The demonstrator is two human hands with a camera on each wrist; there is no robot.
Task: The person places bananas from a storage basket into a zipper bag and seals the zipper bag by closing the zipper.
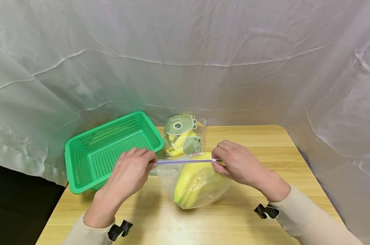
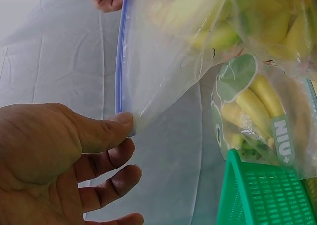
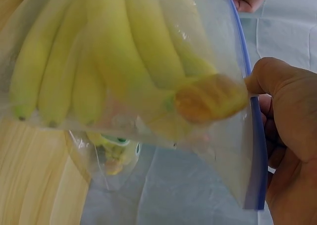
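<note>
A translucent zip bag with a bunch of bananas inside hangs just above the table, its purple zip strip stretched between both hands. My left hand pinches the strip's left end between thumb and index finger; the other fingers curl loosely in the left wrist view. Near the right end, my right hand pinches the strip beside a small pale slider. The right wrist view shows the brown banana stem near the bag's mouth, and a stretch of strip running past the thumb.
Behind the held bag stands another clear bag with green cartoon prints and bananas in it. A green perforated basket sits at the left on the wooden table. Grey cloth hangs along the table's back and right sides.
</note>
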